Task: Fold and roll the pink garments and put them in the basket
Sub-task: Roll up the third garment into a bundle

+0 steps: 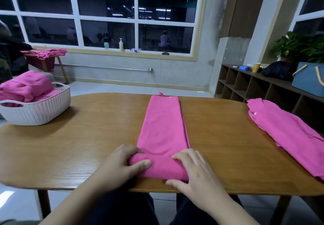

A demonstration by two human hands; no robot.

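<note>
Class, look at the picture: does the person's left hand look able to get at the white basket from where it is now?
Probably yes. The left hand grips the rolled end of the pink garment, and only bare table lies between it and the basket on the same side. It would have to let go first.

A large window [107,14] with white bars fills the upper left and middle of the frame, and it is dark behind the glass. Under it runs a grey wall [175,70] and a pale tiled floor [112,87]. At the right stands a wooden shelf unit [245,86], with a green plant [298,46] on top. A wooden table [70,145] covers the lower part.
</note>
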